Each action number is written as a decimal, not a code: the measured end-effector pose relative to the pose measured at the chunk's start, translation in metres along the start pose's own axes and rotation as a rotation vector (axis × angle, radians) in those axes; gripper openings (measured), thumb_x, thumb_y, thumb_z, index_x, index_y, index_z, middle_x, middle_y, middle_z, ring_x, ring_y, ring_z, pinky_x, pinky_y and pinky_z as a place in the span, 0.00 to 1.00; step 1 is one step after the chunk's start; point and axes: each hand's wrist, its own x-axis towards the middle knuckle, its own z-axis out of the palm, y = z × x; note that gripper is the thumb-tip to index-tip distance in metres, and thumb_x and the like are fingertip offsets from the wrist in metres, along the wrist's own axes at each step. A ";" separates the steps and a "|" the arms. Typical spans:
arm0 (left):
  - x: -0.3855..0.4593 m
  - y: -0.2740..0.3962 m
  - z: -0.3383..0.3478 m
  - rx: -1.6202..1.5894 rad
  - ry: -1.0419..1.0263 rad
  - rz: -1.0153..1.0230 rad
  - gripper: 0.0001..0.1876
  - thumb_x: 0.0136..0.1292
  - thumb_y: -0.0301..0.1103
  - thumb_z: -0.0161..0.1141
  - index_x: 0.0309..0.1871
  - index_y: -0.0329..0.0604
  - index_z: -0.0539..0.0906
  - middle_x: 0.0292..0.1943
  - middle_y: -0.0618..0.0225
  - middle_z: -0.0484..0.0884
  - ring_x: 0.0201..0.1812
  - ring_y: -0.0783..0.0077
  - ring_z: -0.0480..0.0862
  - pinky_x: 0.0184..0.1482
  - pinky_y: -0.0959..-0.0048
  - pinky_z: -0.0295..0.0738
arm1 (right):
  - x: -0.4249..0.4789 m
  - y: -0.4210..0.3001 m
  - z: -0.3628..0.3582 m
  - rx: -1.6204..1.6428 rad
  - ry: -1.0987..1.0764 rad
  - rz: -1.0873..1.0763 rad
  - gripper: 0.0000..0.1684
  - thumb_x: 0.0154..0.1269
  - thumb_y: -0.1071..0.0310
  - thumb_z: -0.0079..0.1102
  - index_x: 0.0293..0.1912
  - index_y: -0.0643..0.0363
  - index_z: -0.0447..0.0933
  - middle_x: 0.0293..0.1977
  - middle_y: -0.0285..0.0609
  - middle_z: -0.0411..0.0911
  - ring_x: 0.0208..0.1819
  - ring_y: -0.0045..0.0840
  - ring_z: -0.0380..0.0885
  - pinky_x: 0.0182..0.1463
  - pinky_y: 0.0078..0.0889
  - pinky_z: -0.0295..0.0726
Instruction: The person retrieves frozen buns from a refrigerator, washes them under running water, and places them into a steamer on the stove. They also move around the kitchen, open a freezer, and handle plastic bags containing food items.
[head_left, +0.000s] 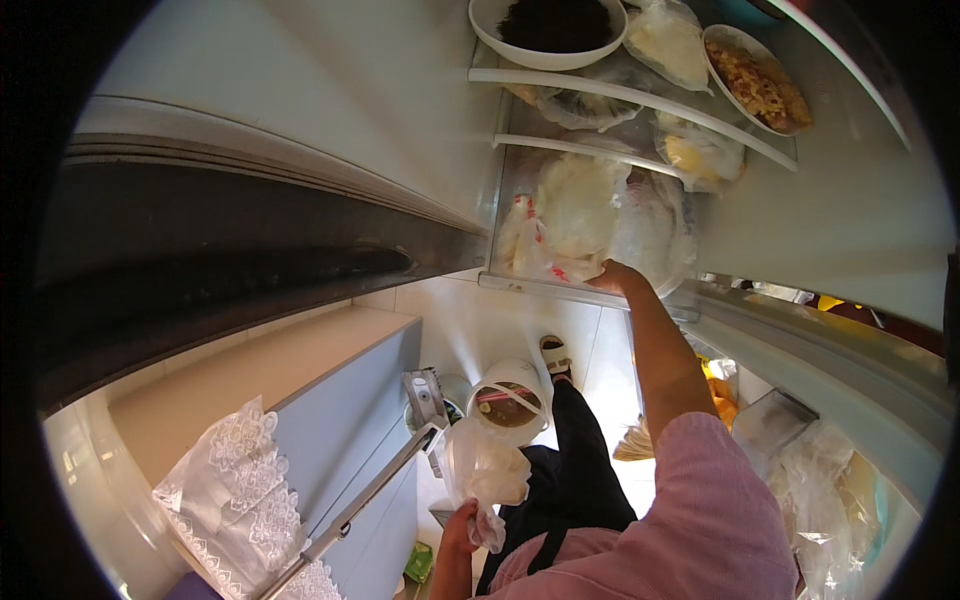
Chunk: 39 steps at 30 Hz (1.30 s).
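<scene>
My left hand (460, 527) is closed around the gathered neck of a translucent plastic bag (487, 466) with pale, rounded contents. My right hand (616, 277) reaches to the front of a clear refrigerator drawer or shelf (551, 289), its fingers partly hidden among the bags there. Beside those fingers lies a plastic bag with red print (531, 240); behind it are a large pale bag (581, 199) and a further clear bag (656, 232). Whether my right fingers grip a bag or the drawer's edge cannot be told.
Higher shelves hold a white bowl of dark food (551, 58), a bowl of yellowish-brown food (757, 82) and bagged food (667, 45). An open refrigerator door (810, 360) is at right. Below stand a white bucket of liquid (506, 397), a metal pole (360, 502) and a lace-trimmed cloth (240, 487).
</scene>
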 end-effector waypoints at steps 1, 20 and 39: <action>-0.008 0.001 0.014 0.037 0.036 0.012 0.10 0.60 0.31 0.43 0.43 0.41 0.70 0.33 0.61 0.76 0.33 0.64 0.78 0.35 0.66 0.76 | 0.006 0.000 -0.008 0.034 -0.149 -0.098 0.29 0.44 0.48 0.63 0.40 0.62 0.76 0.38 0.49 0.76 0.43 0.34 0.74 0.44 0.31 0.71; -0.004 0.002 -0.018 0.122 -0.003 0.078 0.10 0.57 0.33 0.44 0.41 0.42 0.72 0.27 0.63 0.76 0.24 0.66 0.77 0.26 0.68 0.76 | -0.208 -0.145 -0.209 1.639 0.313 -0.515 0.17 0.58 0.62 0.56 0.43 0.63 0.70 0.36 0.38 0.72 0.34 0.20 0.70 0.30 0.27 0.76; 0.005 -0.011 -0.050 0.059 0.130 0.068 0.09 0.59 0.33 0.44 0.38 0.43 0.73 0.27 0.67 0.77 0.26 0.70 0.77 0.26 0.72 0.74 | -0.064 -0.031 -0.046 -0.162 0.202 -0.042 0.54 0.33 0.36 0.65 0.56 0.60 0.60 0.53 0.51 0.66 0.54 0.41 0.66 0.56 0.38 0.65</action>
